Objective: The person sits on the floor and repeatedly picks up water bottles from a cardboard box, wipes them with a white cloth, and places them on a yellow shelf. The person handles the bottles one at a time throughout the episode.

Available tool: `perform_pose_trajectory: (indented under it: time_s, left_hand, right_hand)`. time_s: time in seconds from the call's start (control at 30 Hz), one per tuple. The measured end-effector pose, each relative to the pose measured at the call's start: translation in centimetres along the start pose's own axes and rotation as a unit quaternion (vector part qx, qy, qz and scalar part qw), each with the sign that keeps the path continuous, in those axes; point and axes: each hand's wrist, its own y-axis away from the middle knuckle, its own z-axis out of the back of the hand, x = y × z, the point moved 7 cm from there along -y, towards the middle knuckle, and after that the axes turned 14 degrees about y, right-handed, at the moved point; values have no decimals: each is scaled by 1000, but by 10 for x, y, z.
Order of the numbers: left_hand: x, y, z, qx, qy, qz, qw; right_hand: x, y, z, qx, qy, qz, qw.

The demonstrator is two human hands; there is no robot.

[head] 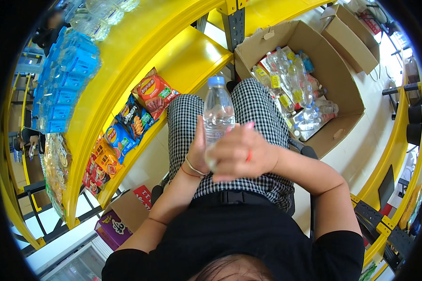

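Observation:
A clear plastic bottle with a blue cap stands nearly upright over my lap, in front of my checked trousers. Along its left side and partly behind it, my left hand grips the bottle; most of those fingers are hidden. My right hand lies across the bottle's lower part with bent fingers and is motion-blurred. Its exact grip there is unclear, and it covers much of the lower bottle. Beyond my knees to the right, an open cardboard box contains several clear bottles, some with yellow labels.
A yellow metal shelf curves along my left, with several snack bags on its lower level. Blue-wrapped packs of bottles fill the upper level. A purple carton sits at lower left, another cardboard box at upper right.

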Motion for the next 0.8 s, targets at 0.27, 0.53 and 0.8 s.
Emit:
perform_pose_trajectory:
  time_s: [0.27,0.53,0.8]
  left_hand:
    - [33,2,19,-11,-1,82,997]
    - [-9,-3,9,100,150,61,982]
    - [3,-7,4,-23,8,-8,1000]
  right_hand:
    - [-65,7,10,29,88,-233,968]
    - [24,7,-24,47,44,65,996]
    - [-59,7,25,-65,18,-204,977]
